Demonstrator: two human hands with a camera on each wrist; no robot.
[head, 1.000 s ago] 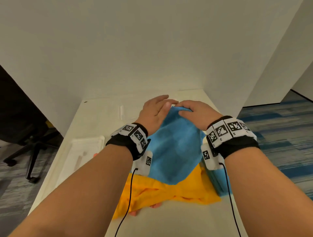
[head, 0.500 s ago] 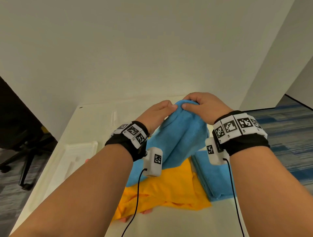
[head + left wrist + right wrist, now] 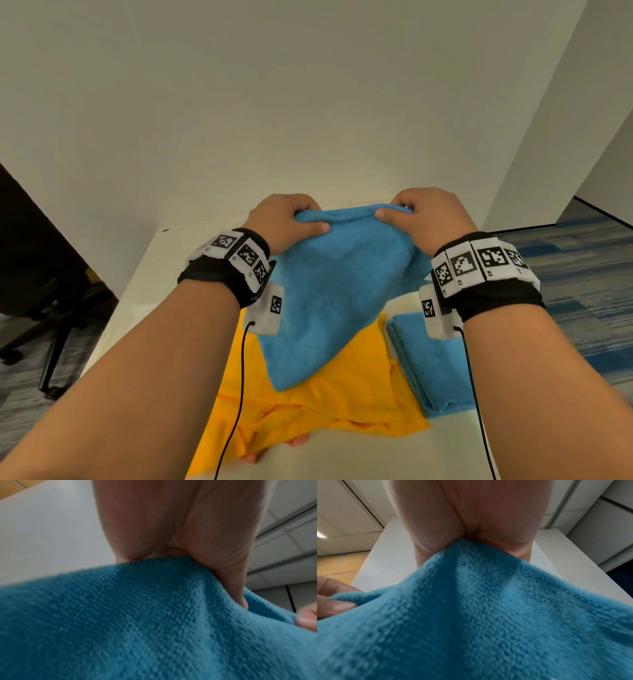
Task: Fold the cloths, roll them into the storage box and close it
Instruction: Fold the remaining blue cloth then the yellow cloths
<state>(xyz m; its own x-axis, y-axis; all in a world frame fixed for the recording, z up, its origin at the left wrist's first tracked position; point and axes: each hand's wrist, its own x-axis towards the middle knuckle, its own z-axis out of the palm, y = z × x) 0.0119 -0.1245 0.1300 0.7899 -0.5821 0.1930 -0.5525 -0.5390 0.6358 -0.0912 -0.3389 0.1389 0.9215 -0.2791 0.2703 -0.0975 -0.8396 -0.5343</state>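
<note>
A blue cloth hangs lifted above the table, stretched between both hands along its top edge. My left hand pinches the cloth's left top corner, thumb on the near face. My right hand pinches the right top corner the same way. Both wrist views are filled by the blue cloth running up into the grip of each hand. Under it a crumpled yellow cloth lies on the table. A folded blue cloth lies to the right of the yellow one. The storage box is out of sight.
The white table runs forward to a plain wall. A dark office chair stands on the floor at the left. Blue patterned carpet lies to the right of the table.
Both hands have raised the blue cloth off the table and moved apart along its top edge, spreading it wide. The white tray at the left has gone out of view.
</note>
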